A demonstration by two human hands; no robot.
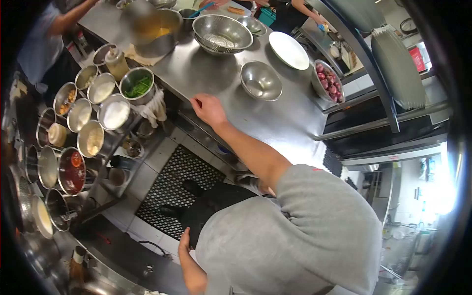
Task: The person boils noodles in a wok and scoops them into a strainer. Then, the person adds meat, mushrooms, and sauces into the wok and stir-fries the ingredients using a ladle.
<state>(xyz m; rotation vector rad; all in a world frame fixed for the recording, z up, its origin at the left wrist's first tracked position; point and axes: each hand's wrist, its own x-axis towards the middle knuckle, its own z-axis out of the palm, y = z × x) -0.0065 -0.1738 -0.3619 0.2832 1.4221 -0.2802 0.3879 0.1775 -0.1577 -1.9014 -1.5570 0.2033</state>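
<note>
My right hand point(209, 109) rests at the edge of the steel counter point(221, 81), fingers curled in and nothing visible in them. Nearest to it on the counter is a steel bowl point(261, 81) with nothing in it. To its left stands a steel pot of cut green vegetables point(137, 86), with a white cloth point(155, 107) hanging beside it. My left hand point(184, 241) is low by my side, against the black apron point(216, 209). Its visible fingers look stretched out, partly hidden by the apron, and no object shows in it.
Several steel containers, among them white powder point(114, 113) and red sauce point(72, 172), fill the left rack. On the counter are a colander point(222, 33), a white plate point(289, 50) and a bowl of red onions point(328, 82). A black mat point(169, 182) covers the floor. Other people stand beyond.
</note>
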